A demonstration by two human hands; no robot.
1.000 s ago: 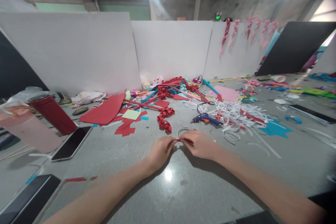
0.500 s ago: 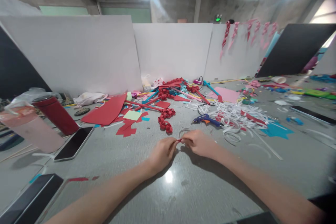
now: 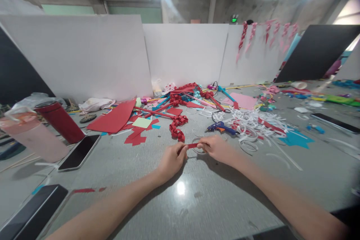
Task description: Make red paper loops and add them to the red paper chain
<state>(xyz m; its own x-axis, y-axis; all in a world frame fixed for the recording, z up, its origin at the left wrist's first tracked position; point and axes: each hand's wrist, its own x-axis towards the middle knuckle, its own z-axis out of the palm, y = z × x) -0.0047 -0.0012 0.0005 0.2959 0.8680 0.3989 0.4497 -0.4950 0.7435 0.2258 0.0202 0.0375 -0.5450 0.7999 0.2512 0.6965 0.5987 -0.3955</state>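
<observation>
A short red paper strip is stretched between my two hands, just above the grey table. My left hand pinches its left end, fingers closed. At the other end, my right hand grips the strip between thumb and fingers. Just beyond my hands lies a red paper chain with curled links. A blue hot glue gun rests on its side behind my right hand. A loop of thin white strip lies on the table under the red strip.
White paper strips are heaped at the right. Red card sheets and scraps lie left of centre. At the left are a phone, a red flask and a pink bottle. White panels stand along the back.
My hands have moved apart slightly, so more of the red strip shows between them. Both hands still hold it.
</observation>
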